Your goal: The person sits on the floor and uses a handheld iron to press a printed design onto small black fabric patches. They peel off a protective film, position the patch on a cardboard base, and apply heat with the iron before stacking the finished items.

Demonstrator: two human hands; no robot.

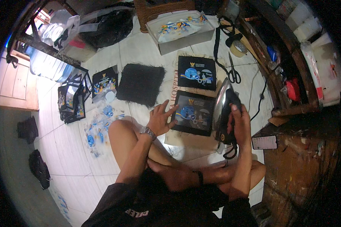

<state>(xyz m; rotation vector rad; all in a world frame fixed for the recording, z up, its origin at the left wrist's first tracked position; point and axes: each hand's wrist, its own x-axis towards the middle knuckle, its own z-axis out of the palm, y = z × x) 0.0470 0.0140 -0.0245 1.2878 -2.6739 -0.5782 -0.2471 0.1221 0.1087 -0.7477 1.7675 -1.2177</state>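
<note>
My right hand (240, 123) is wrapped round the handle of a clothes iron (222, 108), which stands tilted beside two black fabric squares. On the nearer fabric square (204, 130) lies a cloudy transfer film (193, 113) over a blue and grey printed design. My left hand (162, 118) has its fingers spread at that square's left edge. Farther off, the other printed black square (197, 73) shows its design in bright colours. Both squares rest on a beige cloth (172, 140) with lettering on it.
A stack of plain black fabric squares (141, 84) lies left of centre, with printed pieces (72, 100) and loose transfer films (98, 132) farther left. Behind are a white box (185, 47) of transfers, scissors (234, 72) and a tape roll (238, 49). A phone (265, 142) sits at right.
</note>
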